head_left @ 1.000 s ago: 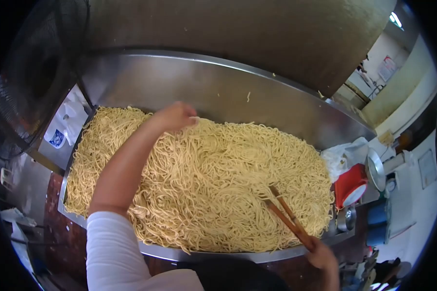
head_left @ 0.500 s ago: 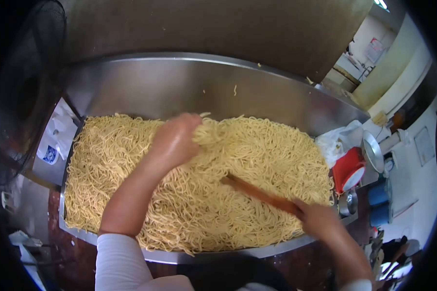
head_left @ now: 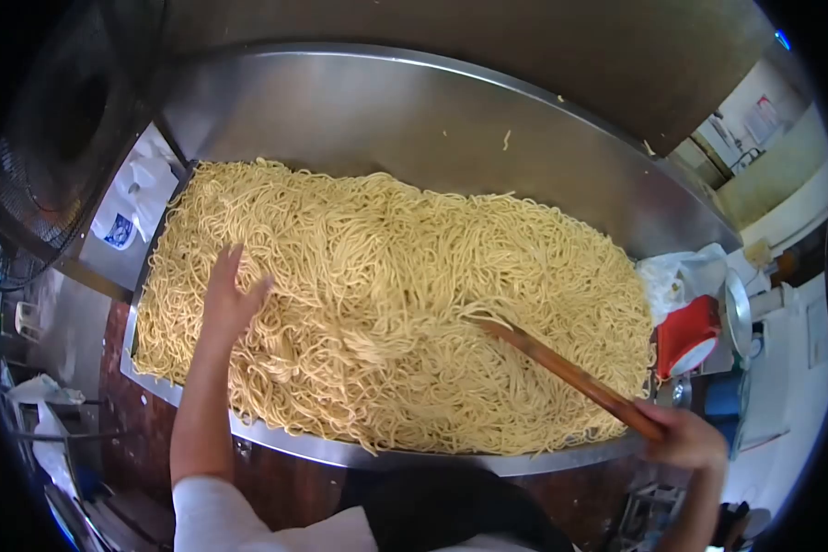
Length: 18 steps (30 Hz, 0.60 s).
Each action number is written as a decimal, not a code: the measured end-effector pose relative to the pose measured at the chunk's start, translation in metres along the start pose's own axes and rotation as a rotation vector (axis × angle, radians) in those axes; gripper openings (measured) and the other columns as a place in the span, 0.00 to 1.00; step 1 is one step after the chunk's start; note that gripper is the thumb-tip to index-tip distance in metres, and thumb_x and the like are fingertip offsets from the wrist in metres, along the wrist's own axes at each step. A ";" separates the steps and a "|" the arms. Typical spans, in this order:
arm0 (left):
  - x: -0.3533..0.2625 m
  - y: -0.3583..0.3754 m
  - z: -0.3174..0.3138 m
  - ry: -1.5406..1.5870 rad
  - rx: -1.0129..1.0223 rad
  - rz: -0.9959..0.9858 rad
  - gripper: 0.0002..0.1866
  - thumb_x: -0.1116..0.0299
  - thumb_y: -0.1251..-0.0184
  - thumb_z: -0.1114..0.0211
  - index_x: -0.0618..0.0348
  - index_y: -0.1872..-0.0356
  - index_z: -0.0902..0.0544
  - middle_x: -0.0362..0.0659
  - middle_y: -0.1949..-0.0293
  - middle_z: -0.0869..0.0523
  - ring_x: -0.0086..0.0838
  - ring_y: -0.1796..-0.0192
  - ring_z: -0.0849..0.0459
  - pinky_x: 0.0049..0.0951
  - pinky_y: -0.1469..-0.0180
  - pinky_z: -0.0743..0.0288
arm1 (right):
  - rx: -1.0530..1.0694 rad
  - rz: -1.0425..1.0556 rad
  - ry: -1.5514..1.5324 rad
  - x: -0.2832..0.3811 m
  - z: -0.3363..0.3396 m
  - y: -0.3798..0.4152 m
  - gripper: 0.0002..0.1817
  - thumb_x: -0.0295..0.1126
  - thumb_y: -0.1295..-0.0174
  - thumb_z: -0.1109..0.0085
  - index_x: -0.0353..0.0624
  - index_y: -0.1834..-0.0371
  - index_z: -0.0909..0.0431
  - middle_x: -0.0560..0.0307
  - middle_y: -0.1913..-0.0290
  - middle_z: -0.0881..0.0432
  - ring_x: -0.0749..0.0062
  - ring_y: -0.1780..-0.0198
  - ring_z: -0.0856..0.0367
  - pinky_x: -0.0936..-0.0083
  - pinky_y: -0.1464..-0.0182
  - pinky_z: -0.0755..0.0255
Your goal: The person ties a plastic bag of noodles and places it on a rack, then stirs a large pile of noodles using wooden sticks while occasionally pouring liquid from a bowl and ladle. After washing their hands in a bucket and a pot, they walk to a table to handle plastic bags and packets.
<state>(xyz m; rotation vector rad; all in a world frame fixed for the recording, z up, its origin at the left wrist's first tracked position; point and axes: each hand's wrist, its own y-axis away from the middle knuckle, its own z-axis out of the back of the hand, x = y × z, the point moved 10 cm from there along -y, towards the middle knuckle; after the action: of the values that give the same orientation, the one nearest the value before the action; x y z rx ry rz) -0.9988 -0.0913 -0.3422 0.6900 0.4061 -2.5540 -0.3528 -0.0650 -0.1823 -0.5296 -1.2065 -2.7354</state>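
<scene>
A thick bed of yellow noodles (head_left: pixel 386 239) fills a wide metal tray (head_left: pixel 313 451). Above the left part of the noodles is my left hand (head_left: pixel 230 299), its fingers spread and nothing in it. My right hand (head_left: pixel 685 437), at the tray's front right, grips a long wooden stick (head_left: pixel 580 377). The stick slants left and away from me, and its far end lies among the noodles near the middle, partly covered by a few strands.
A metal back wall (head_left: pixel 359 110) rises behind the noodles, with a few strands stuck to it. At the right stand a red scale (head_left: pixel 688 331) and a clear plastic bag (head_left: pixel 681 276). A fan (head_left: pixel 41 193) and a white bag (head_left: pixel 147 189) are at the left.
My left hand has let go of a clump of noodles and moved left and toward me. The right hand has shifted right with the stick. The camera view has shifted slightly.
</scene>
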 end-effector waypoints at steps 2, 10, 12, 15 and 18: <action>0.010 -0.059 -0.010 -0.047 -0.051 0.041 0.39 0.49 0.36 0.30 0.60 0.29 0.30 0.63 0.27 0.34 0.52 0.24 0.38 0.43 0.24 0.43 | -0.055 -0.043 0.000 0.004 0.019 0.052 0.43 0.27 0.50 0.30 0.49 0.25 0.33 0.57 0.47 0.16 0.79 0.50 0.21 0.79 0.46 0.28; -0.143 -0.009 -0.035 0.387 0.198 -0.343 0.19 0.63 0.44 0.22 0.57 0.52 0.14 0.50 0.51 0.15 0.41 0.46 0.17 0.36 0.42 0.24 | -0.145 -0.221 -0.170 0.009 0.033 0.103 0.40 0.15 0.56 0.34 0.43 0.32 0.26 0.63 0.43 0.18 0.83 0.53 0.23 0.79 0.51 0.26; -0.146 0.028 -0.031 0.325 0.181 -0.446 0.18 0.64 0.46 0.21 0.57 0.54 0.14 0.50 0.52 0.15 0.42 0.47 0.17 0.36 0.44 0.23 | -0.086 -0.179 -0.062 0.016 0.016 0.062 0.41 0.21 0.53 0.33 0.46 0.29 0.29 0.61 0.44 0.17 0.80 0.50 0.22 0.77 0.47 0.27; -0.116 0.053 -0.037 0.415 0.222 -0.351 0.16 0.67 0.47 0.22 0.59 0.57 0.14 0.50 0.55 0.14 0.43 0.49 0.16 0.37 0.46 0.22 | -0.114 -0.094 0.026 -0.034 -0.039 -0.038 0.42 0.26 0.51 0.33 0.51 0.26 0.31 0.58 0.43 0.15 0.75 0.45 0.19 0.74 0.40 0.28; -0.079 0.059 -0.022 0.357 0.071 -0.236 0.16 0.71 0.48 0.23 0.60 0.57 0.14 0.49 0.55 0.14 0.44 0.50 0.16 0.37 0.47 0.22 | 0.006 0.257 -0.450 0.024 -0.119 -0.121 0.41 0.16 0.45 0.41 0.41 0.23 0.39 0.55 0.22 0.37 0.72 0.25 0.38 0.76 0.28 0.41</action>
<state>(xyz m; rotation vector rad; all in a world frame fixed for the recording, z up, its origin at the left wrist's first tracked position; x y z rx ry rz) -0.8999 -0.1054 -0.3275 1.1961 0.5429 -2.6732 -0.4357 -0.0692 -0.3324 -1.2550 -1.1261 -2.4656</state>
